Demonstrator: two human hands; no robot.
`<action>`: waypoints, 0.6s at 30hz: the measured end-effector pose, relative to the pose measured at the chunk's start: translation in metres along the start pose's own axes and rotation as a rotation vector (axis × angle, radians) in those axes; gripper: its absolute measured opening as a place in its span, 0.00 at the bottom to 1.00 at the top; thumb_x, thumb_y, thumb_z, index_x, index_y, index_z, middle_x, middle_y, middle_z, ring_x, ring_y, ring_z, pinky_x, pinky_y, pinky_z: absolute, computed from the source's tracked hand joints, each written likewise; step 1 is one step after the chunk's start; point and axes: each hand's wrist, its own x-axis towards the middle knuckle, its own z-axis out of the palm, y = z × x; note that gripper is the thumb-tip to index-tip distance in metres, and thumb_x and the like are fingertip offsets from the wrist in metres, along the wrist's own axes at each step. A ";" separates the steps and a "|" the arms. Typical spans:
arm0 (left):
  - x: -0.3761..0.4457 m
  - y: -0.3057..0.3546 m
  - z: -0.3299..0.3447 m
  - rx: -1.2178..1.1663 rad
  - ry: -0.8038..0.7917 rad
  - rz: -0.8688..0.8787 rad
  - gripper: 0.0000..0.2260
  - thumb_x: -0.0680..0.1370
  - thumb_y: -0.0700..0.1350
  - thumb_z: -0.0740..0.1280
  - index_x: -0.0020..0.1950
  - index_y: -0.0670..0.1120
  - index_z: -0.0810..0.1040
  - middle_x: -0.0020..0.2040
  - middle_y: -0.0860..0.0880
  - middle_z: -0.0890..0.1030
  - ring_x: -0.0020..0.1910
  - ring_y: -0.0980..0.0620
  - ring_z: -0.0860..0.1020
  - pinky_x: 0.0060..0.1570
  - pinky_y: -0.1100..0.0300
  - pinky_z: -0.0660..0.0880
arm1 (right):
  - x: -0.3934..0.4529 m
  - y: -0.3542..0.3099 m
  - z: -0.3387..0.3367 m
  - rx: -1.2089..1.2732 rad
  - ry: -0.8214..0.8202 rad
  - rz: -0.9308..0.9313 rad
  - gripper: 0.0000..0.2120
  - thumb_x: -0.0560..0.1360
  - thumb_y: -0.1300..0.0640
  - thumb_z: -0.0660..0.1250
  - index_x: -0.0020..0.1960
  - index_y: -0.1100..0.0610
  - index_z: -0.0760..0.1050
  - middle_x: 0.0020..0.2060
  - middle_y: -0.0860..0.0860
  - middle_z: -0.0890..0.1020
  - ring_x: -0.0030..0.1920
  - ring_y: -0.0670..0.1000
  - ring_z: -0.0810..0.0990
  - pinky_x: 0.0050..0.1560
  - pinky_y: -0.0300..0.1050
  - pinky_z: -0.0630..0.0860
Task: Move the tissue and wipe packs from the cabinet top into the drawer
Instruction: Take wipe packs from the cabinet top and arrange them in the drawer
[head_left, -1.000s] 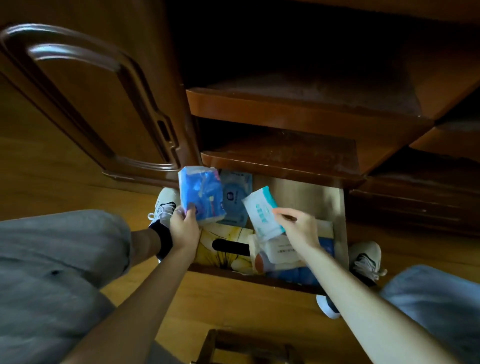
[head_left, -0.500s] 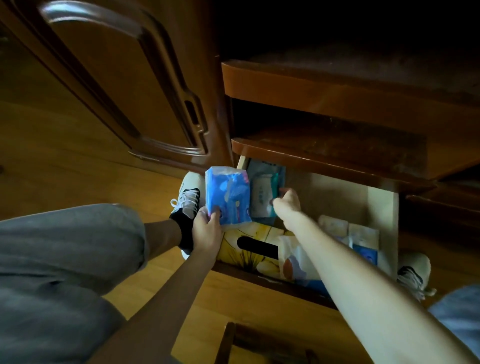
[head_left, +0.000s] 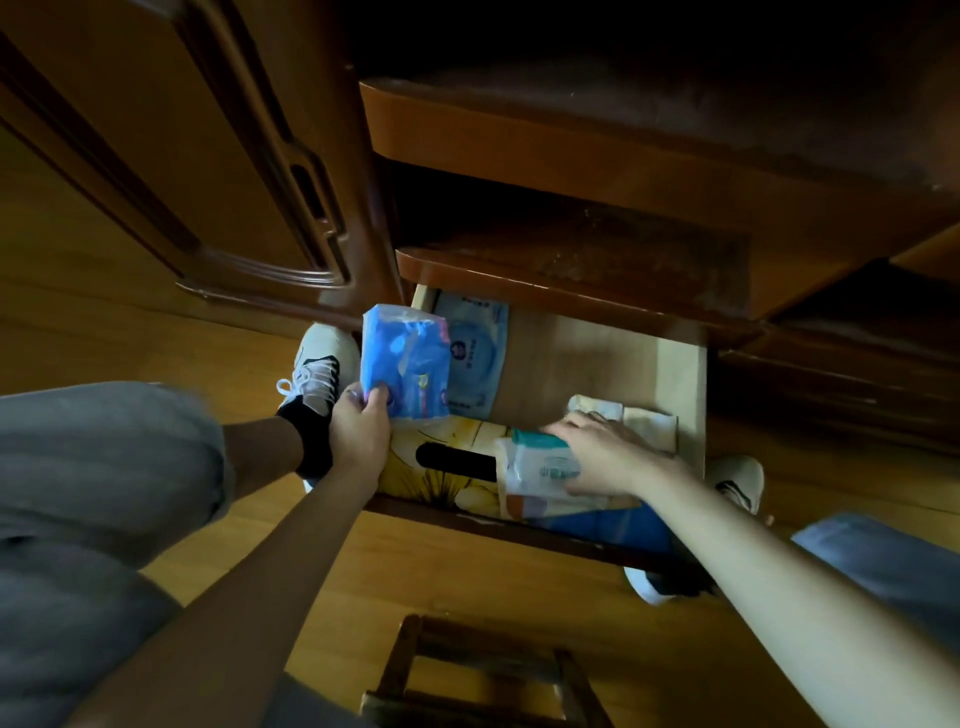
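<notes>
While our left hand (head_left: 358, 431) is gripping the blue tissue pack (head_left: 405, 371) above the open drawer (head_left: 693, 384), our right hand (head_left: 602, 452) is pressing flat, fingers together, on the wipe pack (head_left: 543, 460) inside; next we are probably lowering the blue one in.

Dim, warm light; deep shadow up top, edges bowed by the wide lens.
</notes>
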 end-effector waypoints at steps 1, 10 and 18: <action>-0.001 0.000 0.000 0.002 -0.003 0.007 0.07 0.75 0.54 0.64 0.45 0.52 0.77 0.40 0.50 0.83 0.41 0.49 0.83 0.42 0.52 0.79 | -0.004 -0.001 0.000 -0.012 0.026 -0.004 0.32 0.69 0.48 0.75 0.71 0.45 0.70 0.61 0.48 0.75 0.62 0.52 0.74 0.61 0.52 0.74; 0.000 0.002 -0.003 -0.118 -0.015 -0.018 0.05 0.77 0.48 0.65 0.43 0.50 0.77 0.44 0.43 0.81 0.49 0.39 0.82 0.52 0.42 0.79 | 0.000 -0.013 -0.047 1.122 0.006 0.045 0.12 0.77 0.55 0.73 0.59 0.48 0.77 0.53 0.47 0.86 0.51 0.46 0.86 0.46 0.43 0.83; 0.001 -0.002 -0.006 -0.155 -0.038 -0.013 0.06 0.76 0.48 0.66 0.42 0.48 0.78 0.38 0.48 0.79 0.39 0.50 0.77 0.40 0.55 0.72 | 0.126 -0.073 -0.030 1.406 0.258 0.455 0.14 0.76 0.63 0.73 0.55 0.58 0.70 0.61 0.61 0.79 0.57 0.58 0.80 0.61 0.57 0.79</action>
